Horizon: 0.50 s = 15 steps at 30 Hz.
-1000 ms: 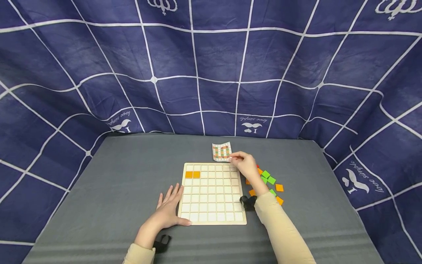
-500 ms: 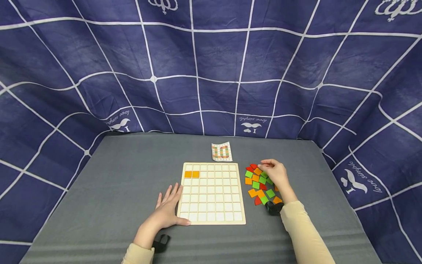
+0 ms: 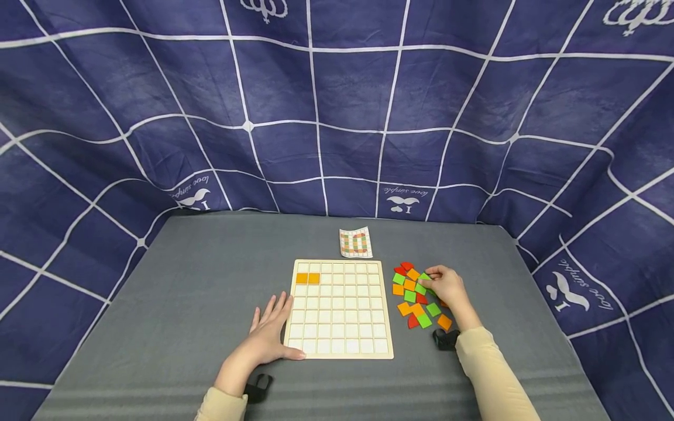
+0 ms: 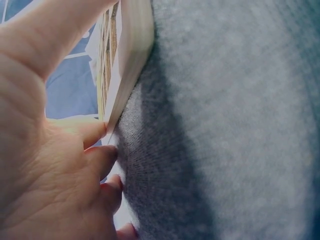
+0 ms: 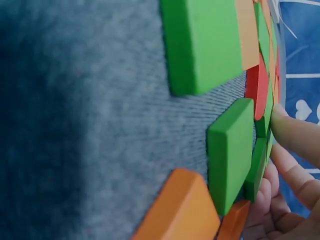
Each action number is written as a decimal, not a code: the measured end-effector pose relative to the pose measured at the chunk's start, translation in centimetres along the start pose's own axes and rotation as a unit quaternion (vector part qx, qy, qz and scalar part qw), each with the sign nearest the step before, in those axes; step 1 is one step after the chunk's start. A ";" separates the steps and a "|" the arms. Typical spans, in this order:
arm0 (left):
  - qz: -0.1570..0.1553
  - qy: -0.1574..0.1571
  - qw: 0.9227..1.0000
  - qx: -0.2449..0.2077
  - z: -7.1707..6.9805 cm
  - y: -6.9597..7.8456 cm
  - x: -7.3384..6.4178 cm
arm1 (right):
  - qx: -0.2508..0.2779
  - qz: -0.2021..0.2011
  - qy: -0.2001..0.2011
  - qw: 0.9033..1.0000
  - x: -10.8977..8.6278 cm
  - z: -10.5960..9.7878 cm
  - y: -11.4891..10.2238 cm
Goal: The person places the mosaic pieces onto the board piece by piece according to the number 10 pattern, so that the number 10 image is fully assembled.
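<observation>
A pale wooden grid board (image 3: pixel 338 316) lies flat on the table, with two orange square tiles (image 3: pixel 308 278) side by side in its second row at the left. My left hand (image 3: pixel 271 336) rests against the board's left edge, fingers spread, thumb at the near-left corner. In the left wrist view the board's side (image 4: pixel 135 45) shows next to that thumb. Over the loose tiles at the right, my right hand (image 3: pixel 447 287) has thumb and index finger at opposite sides of a green square tile (image 3: pixel 424 278), pinching it. Its palm covers some tiles behind.
Loose green, orange and red tiles (image 3: pixel 409 296) lie right of the board, some with a curved edge. Beyond the board lies a small paper card (image 3: pixel 356 242) with a coloured grid pattern. A dark blue curtain (image 3: pixel 347 152) encloses the grey table (image 3: pixel 226 251).
My right hand has gone from the board's far-right corner, by the card, rightward to the loose tiles, then down onto a green tile. The left hand has stayed at the board's edge.
</observation>
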<state>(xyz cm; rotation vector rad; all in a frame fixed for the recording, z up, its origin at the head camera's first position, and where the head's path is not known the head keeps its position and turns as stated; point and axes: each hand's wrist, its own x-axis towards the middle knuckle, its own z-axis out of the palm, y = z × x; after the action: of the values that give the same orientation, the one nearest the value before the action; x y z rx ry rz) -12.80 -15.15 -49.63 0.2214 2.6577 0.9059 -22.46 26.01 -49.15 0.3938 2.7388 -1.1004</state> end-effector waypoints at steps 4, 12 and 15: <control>0.001 0.004 1.000 -0.002 -0.1 0.1 -0.2 | -0.017 0.003 -0.007 1.000 0.3 -0.1 -0.2; 0.000 0.006 1.000 0.003 -0.1 0.2 -0.3 | -0.020 0.010 -0.007 1.000 0.2 -0.2 0.0; -0.001 0.007 1.000 0.007 0.0 0.2 -0.2 | -0.020 0.000 0.006 1.000 -0.1 -0.2 0.2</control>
<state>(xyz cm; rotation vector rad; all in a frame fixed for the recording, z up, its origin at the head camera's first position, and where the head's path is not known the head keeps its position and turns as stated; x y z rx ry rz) -12.64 -15.03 -49.46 0.2158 2.6779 0.8903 -22.34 26.22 -49.12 0.3961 2.7669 -1.0438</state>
